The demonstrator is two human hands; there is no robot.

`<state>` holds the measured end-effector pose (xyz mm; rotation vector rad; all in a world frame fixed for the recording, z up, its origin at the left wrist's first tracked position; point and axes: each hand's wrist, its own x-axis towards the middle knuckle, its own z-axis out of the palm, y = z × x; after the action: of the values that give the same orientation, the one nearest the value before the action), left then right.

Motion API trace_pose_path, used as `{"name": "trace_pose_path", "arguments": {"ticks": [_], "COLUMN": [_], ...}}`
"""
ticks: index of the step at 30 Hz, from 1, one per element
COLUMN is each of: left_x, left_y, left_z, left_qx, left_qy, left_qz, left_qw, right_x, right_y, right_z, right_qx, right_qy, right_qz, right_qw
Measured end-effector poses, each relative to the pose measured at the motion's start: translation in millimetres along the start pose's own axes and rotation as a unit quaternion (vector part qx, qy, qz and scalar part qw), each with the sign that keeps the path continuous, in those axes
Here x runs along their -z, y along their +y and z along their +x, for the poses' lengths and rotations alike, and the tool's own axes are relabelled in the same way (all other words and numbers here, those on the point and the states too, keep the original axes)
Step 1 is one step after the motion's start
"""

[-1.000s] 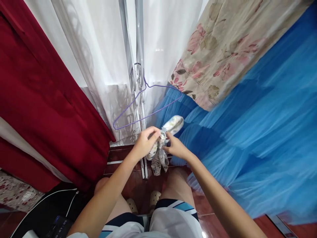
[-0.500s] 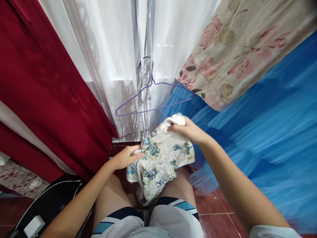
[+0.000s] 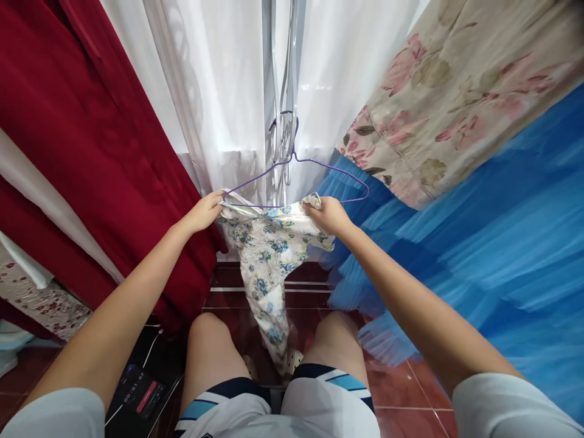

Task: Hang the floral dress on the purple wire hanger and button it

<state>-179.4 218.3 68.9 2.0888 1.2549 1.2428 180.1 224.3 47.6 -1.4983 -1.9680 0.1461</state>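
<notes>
A thin purple hanger [image 3: 329,165] hangs in front of me on silvery straps. Just below it, a white garment with blue and yellowish flowers [image 3: 267,255] is stretched sideways between both hands, its lower part dangling between my knees. My left hand [image 3: 205,214] pinches the top edge at the hanger's left corner, which appears to lie at the garment's opening. With closed fingers, my right hand [image 3: 329,215] grips the other side of the top edge, near the lower bar. The hanger's right corner is bare. Folds partly hide the bar.
Red curtain-like cloth [image 3: 137,152] hangs at left, white cloth [image 3: 219,79] behind the hanger. Beige floral fabric [image 3: 410,134] and blue tulle [image 3: 479,243] fill the right. A phone with a running timer [image 3: 142,392] lies on a black surface at lower left, a cable beside it.
Both hands have lifted the garment from above my lap up to the hanger and spread it wider. My left hand has moved up and left; the bunched cloth now hangs down.
</notes>
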Motion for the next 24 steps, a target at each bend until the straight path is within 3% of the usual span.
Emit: {"name": "trace_pose_path", "arguments": {"ticks": [4,11,13,16,20,24], "left_x": [-6,-12,-9,-5,-5,-1], "left_y": [29,68,70,70,70,67], "left_z": [9,21,25,27,25,25], "left_qx": [-0.087,-0.135,-0.125,-0.103,-0.1,-0.103], "left_qy": [-0.023,-0.023,-0.029,-0.028,-0.051,-0.032], "left_qz": [0.041,0.13,0.134,0.136,0.145,0.142], "left_qw": [0.995,0.982,0.983,0.985,0.983,0.984], "right_x": [-5,8,23,45,64,93], "right_y": [-5,-8,-1,16,37,39], "right_z": [-13,-33,-42,-58,-56,-33], "right_qx": [0.022,0.056,0.074,0.064,-0.025,-0.032], "right_qy": [-0.015,-0.047,-0.023,0.069,0.149,0.057], "right_qz": [0.026,0.132,0.178,0.218,0.154,0.081], "right_qw": [0.999,0.989,0.981,0.971,0.976,0.995]}}
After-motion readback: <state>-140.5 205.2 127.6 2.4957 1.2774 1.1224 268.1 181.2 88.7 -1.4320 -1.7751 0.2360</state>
